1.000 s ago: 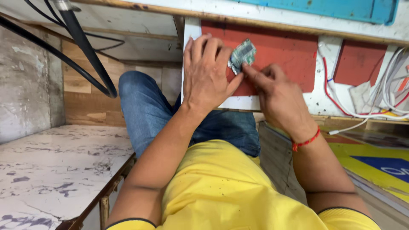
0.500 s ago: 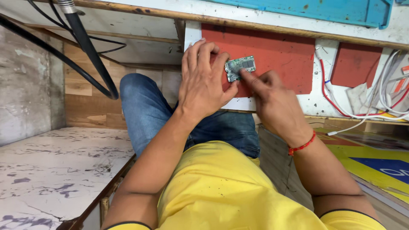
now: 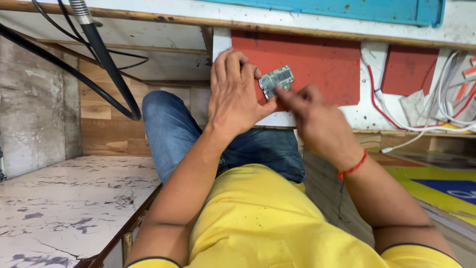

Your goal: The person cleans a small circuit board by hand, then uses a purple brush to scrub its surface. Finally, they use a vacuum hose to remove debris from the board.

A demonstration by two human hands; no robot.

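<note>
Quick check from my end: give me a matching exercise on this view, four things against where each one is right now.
Things:
1. circuit board
2. left hand
3. right hand
4. white cables

Places:
A. far right of the bench
B. fingertip on the board's lower edge
C. on the red mat
D. cupped at the board's left end

Pairs: 1-C, 2-D, 3-B, 4-A
</note>
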